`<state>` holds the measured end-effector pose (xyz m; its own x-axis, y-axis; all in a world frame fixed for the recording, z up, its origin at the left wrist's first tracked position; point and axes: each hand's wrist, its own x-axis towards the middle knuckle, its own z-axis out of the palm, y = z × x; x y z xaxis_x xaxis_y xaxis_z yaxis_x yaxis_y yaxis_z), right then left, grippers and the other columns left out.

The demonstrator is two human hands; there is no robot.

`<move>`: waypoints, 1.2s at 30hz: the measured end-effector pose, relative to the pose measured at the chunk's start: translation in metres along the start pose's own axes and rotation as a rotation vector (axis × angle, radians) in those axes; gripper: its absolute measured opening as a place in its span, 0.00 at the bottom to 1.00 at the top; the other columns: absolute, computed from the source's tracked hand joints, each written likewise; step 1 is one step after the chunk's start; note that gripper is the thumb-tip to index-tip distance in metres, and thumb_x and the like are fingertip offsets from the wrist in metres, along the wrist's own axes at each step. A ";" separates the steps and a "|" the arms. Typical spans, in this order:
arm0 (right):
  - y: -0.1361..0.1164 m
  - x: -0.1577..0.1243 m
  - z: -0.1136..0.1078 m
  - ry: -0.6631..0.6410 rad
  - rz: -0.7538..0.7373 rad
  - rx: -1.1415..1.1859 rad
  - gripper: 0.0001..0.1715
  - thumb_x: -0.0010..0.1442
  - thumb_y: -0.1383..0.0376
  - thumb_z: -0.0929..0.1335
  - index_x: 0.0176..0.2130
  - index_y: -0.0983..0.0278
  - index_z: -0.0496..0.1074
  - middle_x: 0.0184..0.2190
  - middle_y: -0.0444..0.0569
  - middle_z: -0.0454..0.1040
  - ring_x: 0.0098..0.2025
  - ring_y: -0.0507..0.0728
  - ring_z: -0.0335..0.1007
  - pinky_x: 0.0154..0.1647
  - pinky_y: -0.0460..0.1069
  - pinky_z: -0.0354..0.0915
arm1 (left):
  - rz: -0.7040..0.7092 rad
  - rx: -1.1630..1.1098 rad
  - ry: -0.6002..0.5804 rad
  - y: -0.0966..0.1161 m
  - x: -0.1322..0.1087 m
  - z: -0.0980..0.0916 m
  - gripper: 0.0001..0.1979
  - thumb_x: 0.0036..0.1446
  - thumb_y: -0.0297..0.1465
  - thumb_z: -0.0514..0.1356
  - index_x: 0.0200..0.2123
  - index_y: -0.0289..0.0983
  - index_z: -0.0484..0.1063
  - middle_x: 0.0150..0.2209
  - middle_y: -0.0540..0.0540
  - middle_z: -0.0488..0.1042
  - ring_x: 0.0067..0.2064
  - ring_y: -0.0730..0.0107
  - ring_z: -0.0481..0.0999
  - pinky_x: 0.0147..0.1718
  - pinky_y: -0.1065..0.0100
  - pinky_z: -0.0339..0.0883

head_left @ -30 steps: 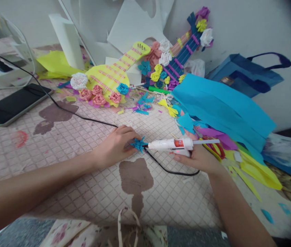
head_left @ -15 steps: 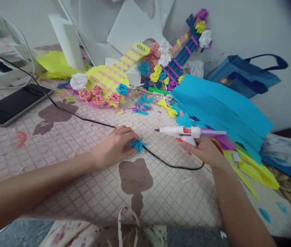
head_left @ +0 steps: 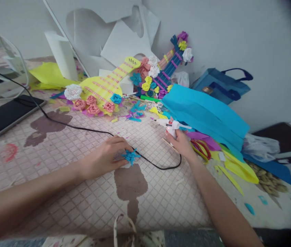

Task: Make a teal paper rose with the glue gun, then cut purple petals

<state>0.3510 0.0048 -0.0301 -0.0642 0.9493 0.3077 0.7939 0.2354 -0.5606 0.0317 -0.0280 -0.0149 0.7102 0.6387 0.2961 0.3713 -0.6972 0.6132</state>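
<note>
Between the fingertips of my left hand (head_left: 110,154) is a blue paper flower (head_left: 131,156) with pointed petals, held low over the quilted cloth. My right hand (head_left: 183,145) is closed round the handle of a white glue gun (head_left: 171,126). Its dark nozzle points left, away from the flower, and a small red light glows on its body. From the gun a black cord (head_left: 164,168) loops down and passes behind the flower and my left hand.
A yellow paper guitar (head_left: 104,84) with paper roses lies at the back, and a blue one (head_left: 169,67) leans beside it. Blue paper (head_left: 207,111) and yellow strips (head_left: 240,166) cover the right side. A phone (head_left: 11,115) lies left; a blue bag (head_left: 219,84) stands back right.
The glue gun has moved back toward the paper scraps in my right hand and turned. My left hand keeps the blue flower nearly in place. The view has shifted a little.
</note>
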 end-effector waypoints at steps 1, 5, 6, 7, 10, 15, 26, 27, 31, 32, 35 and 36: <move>0.000 -0.001 -0.004 -0.016 0.010 -0.004 0.23 0.58 0.54 0.64 0.49 0.63 0.69 0.47 0.56 0.74 0.52 0.66 0.67 0.52 0.61 0.63 | 0.004 -0.006 -0.017 0.000 -0.001 -0.001 0.13 0.55 0.26 0.59 0.45 0.38 0.70 0.42 0.46 0.72 0.45 0.64 0.70 0.45 0.64 0.65; 0.004 -0.007 -0.020 -0.070 0.113 0.041 0.20 0.59 0.53 0.63 0.44 0.64 0.69 0.41 0.55 0.75 0.39 0.62 0.72 0.38 0.55 0.69 | 0.031 -0.037 -0.094 -0.004 -0.003 -0.003 0.12 0.56 0.27 0.60 0.44 0.39 0.70 0.42 0.46 0.72 0.45 0.65 0.70 0.45 0.65 0.65; 0.007 -0.008 -0.023 -0.080 0.127 0.056 0.20 0.59 0.53 0.63 0.44 0.64 0.69 0.40 0.55 0.75 0.38 0.61 0.72 0.37 0.55 0.69 | 0.035 -0.044 -0.112 -0.004 -0.003 -0.003 0.12 0.56 0.28 0.60 0.44 0.39 0.70 0.42 0.46 0.71 0.45 0.65 0.70 0.45 0.65 0.65; 0.009 -0.008 -0.026 -0.093 0.132 0.072 0.19 0.59 0.53 0.64 0.44 0.64 0.69 0.39 0.54 0.75 0.38 0.60 0.72 0.36 0.54 0.69 | 0.040 -0.049 -0.126 -0.005 -0.003 -0.003 0.12 0.55 0.27 0.60 0.44 0.39 0.70 0.43 0.46 0.71 0.45 0.65 0.70 0.45 0.65 0.65; 0.017 -0.008 -0.030 -0.132 0.124 0.140 0.19 0.59 0.53 0.64 0.44 0.63 0.68 0.39 0.52 0.75 0.39 0.60 0.72 0.37 0.53 0.69 | 0.054 -0.060 -0.161 -0.005 -0.002 -0.004 0.12 0.54 0.27 0.60 0.44 0.39 0.71 0.42 0.45 0.71 0.45 0.64 0.70 0.44 0.65 0.65; 0.014 -0.009 -0.030 -0.174 0.116 0.182 0.19 0.57 0.53 0.66 0.42 0.64 0.70 0.35 0.50 0.75 0.34 0.57 0.71 0.33 0.51 0.67 | 0.065 -0.072 -0.231 -0.002 0.002 -0.011 0.09 0.56 0.27 0.59 0.42 0.37 0.71 0.40 0.45 0.72 0.42 0.66 0.71 0.43 0.66 0.66; -0.006 0.003 -0.001 -0.064 0.062 0.091 0.16 0.60 0.53 0.62 0.35 0.63 0.68 0.28 0.47 0.71 0.28 0.54 0.66 0.27 0.48 0.60 | 0.066 -0.144 -0.268 -0.004 0.003 -0.018 0.09 0.55 0.27 0.60 0.42 0.38 0.72 0.40 0.46 0.72 0.41 0.69 0.71 0.41 0.70 0.66; -0.010 0.007 0.002 -0.060 0.050 0.095 0.16 0.60 0.54 0.62 0.35 0.63 0.68 0.28 0.47 0.71 0.28 0.54 0.65 0.27 0.48 0.60 | 0.067 -0.150 -0.268 -0.004 0.003 -0.018 0.09 0.55 0.26 0.60 0.41 0.38 0.72 0.39 0.46 0.72 0.41 0.69 0.71 0.41 0.70 0.66; -0.028 0.025 0.017 -0.071 -0.021 0.131 0.16 0.60 0.54 0.62 0.36 0.64 0.68 0.30 0.48 0.72 0.29 0.55 0.66 0.28 0.48 0.62 | 0.070 -0.147 -0.255 -0.002 0.003 -0.019 0.10 0.53 0.25 0.61 0.41 0.37 0.72 0.38 0.46 0.72 0.40 0.68 0.71 0.40 0.70 0.66; -0.033 0.028 0.020 -0.081 -0.040 0.143 0.15 0.60 0.55 0.62 0.36 0.64 0.68 0.31 0.49 0.72 0.30 0.55 0.66 0.29 0.48 0.62 | 0.073 -0.146 -0.249 -0.002 0.002 -0.020 0.10 0.53 0.25 0.61 0.40 0.37 0.72 0.38 0.46 0.72 0.40 0.69 0.72 0.40 0.70 0.66; -0.047 0.034 0.029 -0.123 -0.094 0.175 0.14 0.60 0.56 0.62 0.36 0.64 0.68 0.32 0.49 0.72 0.31 0.54 0.66 0.30 0.48 0.62 | 0.088 -0.139 -0.240 0.000 0.001 -0.020 0.10 0.52 0.25 0.62 0.40 0.37 0.73 0.37 0.46 0.72 0.39 0.69 0.72 0.39 0.71 0.66; -0.051 0.034 0.031 -0.147 -0.110 0.185 0.13 0.60 0.57 0.63 0.36 0.64 0.68 0.31 0.48 0.71 0.31 0.54 0.65 0.30 0.48 0.62 | 0.097 -0.134 -0.244 0.000 0.001 -0.020 0.10 0.52 0.25 0.62 0.40 0.37 0.73 0.37 0.46 0.72 0.40 0.69 0.71 0.39 0.71 0.66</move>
<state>0.2894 0.0313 -0.0146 -0.2414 0.9329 0.2672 0.6540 0.3598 -0.6655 0.0209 -0.0211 0.0000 0.8673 0.4629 0.1832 0.2239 -0.6913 0.6870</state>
